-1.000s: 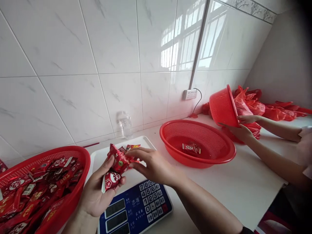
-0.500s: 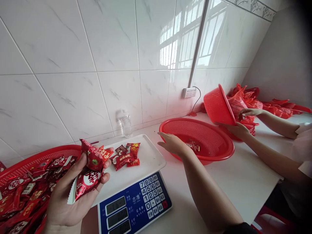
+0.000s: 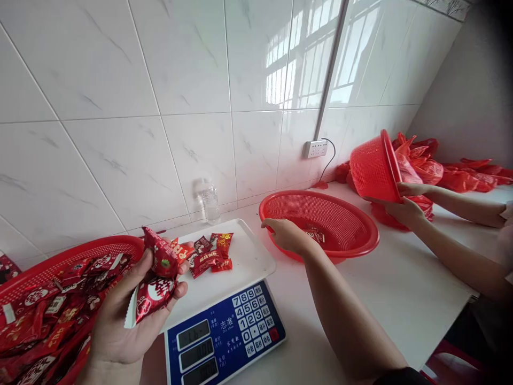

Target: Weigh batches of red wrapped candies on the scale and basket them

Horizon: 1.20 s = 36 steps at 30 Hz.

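My left hand (image 3: 132, 305) is closed around several red-wrapped snack packets (image 3: 160, 278), palm up, between a full basket and the scale. My right hand (image 3: 288, 235) grips the left rim of a wide red mesh basket (image 3: 344, 214), thumb and fingers bent over the edge. A few small packets (image 3: 315, 233) lie at that basket's bottom. On the white tray (image 3: 252, 256) of a blue digital scale (image 3: 224, 337) sits a small group of red and dark packets (image 3: 212, 255).
At the left stands a red basket (image 3: 120, 243) heaped with packets. A clear plastic bottle (image 3: 210, 200) and a power socket (image 3: 316, 148) are by the tiled wall. To the right, a co-worker's hands (image 3: 409, 211) hold a tilted red basket (image 3: 371, 166) near red plastic bags (image 3: 425, 163).
My right hand has closed onto the wide basket's rim, and the basket has shifted slightly left. The co-worker's second hand has come to the tilted basket. My left hand still holds its packets.
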### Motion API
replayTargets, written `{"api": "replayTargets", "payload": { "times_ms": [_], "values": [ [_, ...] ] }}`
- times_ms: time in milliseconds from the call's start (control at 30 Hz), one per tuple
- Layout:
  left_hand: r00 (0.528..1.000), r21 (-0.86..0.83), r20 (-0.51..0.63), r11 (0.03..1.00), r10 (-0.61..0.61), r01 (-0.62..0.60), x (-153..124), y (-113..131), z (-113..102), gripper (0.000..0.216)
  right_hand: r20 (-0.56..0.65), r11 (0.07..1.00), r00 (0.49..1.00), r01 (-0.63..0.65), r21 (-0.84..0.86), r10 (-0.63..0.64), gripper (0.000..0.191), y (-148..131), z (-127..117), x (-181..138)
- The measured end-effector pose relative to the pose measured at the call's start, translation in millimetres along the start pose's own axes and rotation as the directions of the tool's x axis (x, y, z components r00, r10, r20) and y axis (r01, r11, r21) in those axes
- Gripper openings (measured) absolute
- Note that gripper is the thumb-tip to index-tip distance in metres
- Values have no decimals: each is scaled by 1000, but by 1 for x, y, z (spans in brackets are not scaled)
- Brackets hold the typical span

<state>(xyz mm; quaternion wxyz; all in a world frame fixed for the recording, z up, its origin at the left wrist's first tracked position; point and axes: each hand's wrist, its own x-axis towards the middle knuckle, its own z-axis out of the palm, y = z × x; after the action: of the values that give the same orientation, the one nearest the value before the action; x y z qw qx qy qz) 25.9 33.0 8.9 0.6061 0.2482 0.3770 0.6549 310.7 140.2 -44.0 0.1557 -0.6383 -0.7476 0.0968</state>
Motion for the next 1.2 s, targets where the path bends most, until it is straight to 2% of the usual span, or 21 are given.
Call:
{"api": "replayTargets", "payload": {
  "times_ms": [133, 267, 367, 533, 633, 733, 800, 867, 967, 1033, 1067, 1100, 1133, 1200],
  "values": [
    [1000, -30, -24, 1000, -9, 9, -2, 1, 3, 6, -33, 999, 998, -44, -1, 44, 52, 8, 1, 4],
    [1000, -23, -3, 1000, 2, -2, -2, 2, 3, 6, -126, 989, 981, -148, -21, 144, 54, 22, 7, 16],
    [999, -21, 40, 1000, -1, 2, -1, 1, 1, 6, -226, 958, 937, -282, -42, 266, 54, 35, 13, 25],
    [998, -15, 63, 1000, 10, -9, 2, 0, -1, 9, -360, 871, 814, -491, -7, 455, 45, 58, 19, 30],
    [998, -5, 61, 1000, 3, -3, 3, -1, -1, 10, -368, 843, 773, -535, 59, 517, 38, 68, 19, 29],
    [998, 1, 54, 1000, -15, 15, 3, -1, 0, 14, -357, 847, 772, -513, 138, 526, 37, 71, 13, 28],
    [999, 1, 46, 1000, -28, 28, 2, -2, 1, 14, -355, 869, 794, -455, 193, 494, 40, 64, 7, 27],
    [998, 3, 38, 999, -50, 50, 1, -4, 4, 13, -367, 915, 842, -326, 240, 396, 44, 46, -1, 23],
    [993, 15, 76, 996, -94, 93, 3, -10, 4, 13, -380, 957, 916, -16, 291, 130, 43, 1, -7, 8],
    [985, 34, 126, 993, -116, 112, 6, -17, 1, 12, -346, 915, 935, 205, 349, -77, 39, -35, -6, -9],
    [981, 44, 151, 992, -124, 118, 8, -20, -1, 12, -325, 796, 905, 402, 452, -273, 40, -52, -4, -19],
    [976, 53, 176, 991, -129, 122, 9, -23, -2, 13, -307, 659, 844, 536, 528, -440, 42, -67, -1, -29],
    [969, 62, 203, 990, -138, 128, 10, -26, -4, 14, -297, 564, 783, 606, 561, -546, 43, -79, 2, -38],
    [953, 73, 256, 986, -165, 151, 12, -30, -6, 17, -309, 468, 703, 676, 569, -640, 46, -95, 7, -51]
  ]
}}
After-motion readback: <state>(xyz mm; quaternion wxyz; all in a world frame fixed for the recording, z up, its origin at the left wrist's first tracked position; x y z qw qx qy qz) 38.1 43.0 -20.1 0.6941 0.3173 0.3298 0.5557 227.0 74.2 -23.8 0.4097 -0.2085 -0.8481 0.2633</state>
